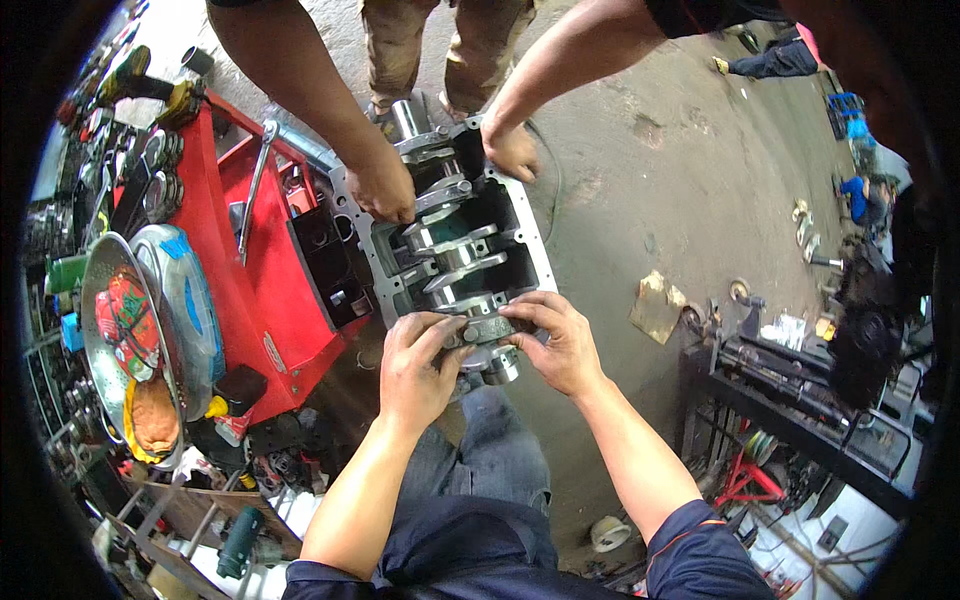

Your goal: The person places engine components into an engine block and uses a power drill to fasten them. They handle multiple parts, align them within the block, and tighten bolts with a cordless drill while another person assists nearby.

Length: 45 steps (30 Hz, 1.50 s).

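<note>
A grey engine block (533, 245) lies in front of me with its open side up. The shiny crankshaft (463, 258) runs along its middle. At the near end, a rough grey bearing cap (489, 329) sits over the crankshaft, and I cannot tell whether it is fully seated. My left hand (418, 368) pinches the cap's left end between thumb and fingers. On the right end, my right hand (557, 342) closes its thumb and fingers. Across the block, another person's hand (380, 186) touches the crankshaft area, and their other hand (512, 153) rests on the block's far right rim.
Left of the block stands a red tool cart (278, 335) with a long-handled wrench (258, 190) on it. A metal colander (100, 268) holding cloths is farther left. A piece of cardboard (655, 308) lies on the floor, and a black metal frame (800, 400) stands to the right.
</note>
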### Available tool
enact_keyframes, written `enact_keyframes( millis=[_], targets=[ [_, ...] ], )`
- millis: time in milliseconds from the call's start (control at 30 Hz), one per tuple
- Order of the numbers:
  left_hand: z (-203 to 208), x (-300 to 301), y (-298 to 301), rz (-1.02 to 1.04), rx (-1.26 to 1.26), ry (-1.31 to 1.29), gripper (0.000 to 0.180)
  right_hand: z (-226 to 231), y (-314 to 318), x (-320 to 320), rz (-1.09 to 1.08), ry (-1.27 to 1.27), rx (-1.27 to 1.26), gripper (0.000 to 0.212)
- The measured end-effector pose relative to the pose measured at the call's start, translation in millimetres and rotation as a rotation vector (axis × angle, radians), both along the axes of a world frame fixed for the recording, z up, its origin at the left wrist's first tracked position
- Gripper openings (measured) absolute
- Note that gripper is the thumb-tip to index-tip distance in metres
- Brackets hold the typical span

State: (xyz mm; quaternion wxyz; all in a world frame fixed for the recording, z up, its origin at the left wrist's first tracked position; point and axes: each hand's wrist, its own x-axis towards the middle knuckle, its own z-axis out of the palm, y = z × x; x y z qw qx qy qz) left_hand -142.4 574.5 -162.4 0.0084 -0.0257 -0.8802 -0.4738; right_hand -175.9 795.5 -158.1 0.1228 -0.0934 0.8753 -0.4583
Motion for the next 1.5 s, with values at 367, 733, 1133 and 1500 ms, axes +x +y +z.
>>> enact_keyframes(
  millis=[367,733,1133,1500],
  targets=[
    [-88,-45,2,0.162,-0.112,0.072,0.037,-87,-17,-70,0.094,0.098,0.016,0.039],
    [-130,-57,9,0.183,-0.181,-0.056,0.035,-121,-22,-84,0.149,0.106,0.242,0.039],
    [-117,-59,1,0.027,-0.357,-0.413,0.047,-125,-12,-76,0.144,0.151,0.176,0.063],
    [118,14,-140,0.342,-0.108,0.029,0.022,-45,5,17,-0.030,0.128,0.086,0.048]
  ],
)
